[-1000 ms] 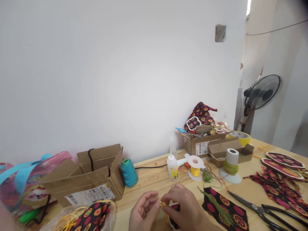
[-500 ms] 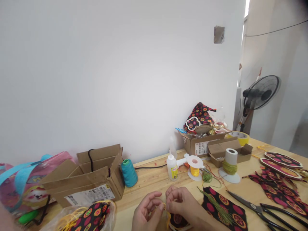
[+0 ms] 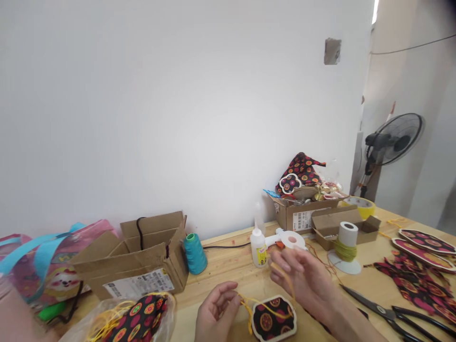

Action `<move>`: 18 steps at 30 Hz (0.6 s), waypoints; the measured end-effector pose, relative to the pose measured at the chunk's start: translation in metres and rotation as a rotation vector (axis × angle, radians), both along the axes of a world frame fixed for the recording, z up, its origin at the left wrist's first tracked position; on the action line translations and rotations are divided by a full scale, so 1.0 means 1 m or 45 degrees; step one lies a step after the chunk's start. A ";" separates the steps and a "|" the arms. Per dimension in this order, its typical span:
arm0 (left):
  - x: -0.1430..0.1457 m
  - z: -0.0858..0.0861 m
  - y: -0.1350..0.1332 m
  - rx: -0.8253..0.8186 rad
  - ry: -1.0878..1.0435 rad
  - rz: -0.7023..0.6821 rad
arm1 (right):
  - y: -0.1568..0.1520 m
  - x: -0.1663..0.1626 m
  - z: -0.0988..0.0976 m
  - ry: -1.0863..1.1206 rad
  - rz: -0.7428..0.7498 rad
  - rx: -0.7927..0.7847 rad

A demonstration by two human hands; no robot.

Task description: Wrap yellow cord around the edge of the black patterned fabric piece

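My left hand is at the bottom middle of the wooden table, fingers curled, pinching one end of a yellow cord. The cord runs over a small shaped patch of black fabric with red and orange circles, white-edged, lying flat on the table. My right hand is raised above and to the right of the patch, fingers pinched on the cord's other end, pulling it up.
A glue bottle, a teal thread cone, a yellow ribbon spool and a green cord spool stand behind. Cardboard boxes, black scissors, fabric pieces, a plastic bag, a fan.
My right hand has lifted away from the left and moved right, drawing the yellow cord up. The patterned patch now lies uncovered on the table. The camera has shifted slightly left.
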State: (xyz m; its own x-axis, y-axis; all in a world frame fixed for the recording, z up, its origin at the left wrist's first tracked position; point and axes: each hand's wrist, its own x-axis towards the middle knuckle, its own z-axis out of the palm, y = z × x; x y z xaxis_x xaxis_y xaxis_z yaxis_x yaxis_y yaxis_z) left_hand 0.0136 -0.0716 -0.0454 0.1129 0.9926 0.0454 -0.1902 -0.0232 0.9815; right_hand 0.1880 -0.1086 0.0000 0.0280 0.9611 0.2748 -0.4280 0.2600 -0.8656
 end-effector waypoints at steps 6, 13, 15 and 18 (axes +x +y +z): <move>-0.001 0.000 0.000 0.031 0.039 -0.026 | 0.005 -0.033 -0.033 -0.951 -0.236 0.002; 0.000 -0.007 0.001 0.089 0.123 -0.019 | 0.007 -0.035 -0.043 -0.982 -0.187 -0.097; 0.000 -0.007 0.001 0.076 0.116 -0.042 | 0.007 -0.036 -0.041 -0.960 -0.217 -0.081; 0.001 -0.005 0.002 0.027 0.145 -0.157 | 0.007 -0.038 -0.041 -0.920 -0.217 -0.122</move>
State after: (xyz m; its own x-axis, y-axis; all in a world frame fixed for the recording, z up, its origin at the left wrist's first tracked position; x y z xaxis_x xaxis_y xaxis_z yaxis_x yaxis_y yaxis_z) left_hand 0.0148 -0.0698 -0.0508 0.2392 0.9699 0.0464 -0.0803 -0.0279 0.9964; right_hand 0.1497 -0.1017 -0.0413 0.0230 0.9802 0.1966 0.2951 0.1812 -0.9381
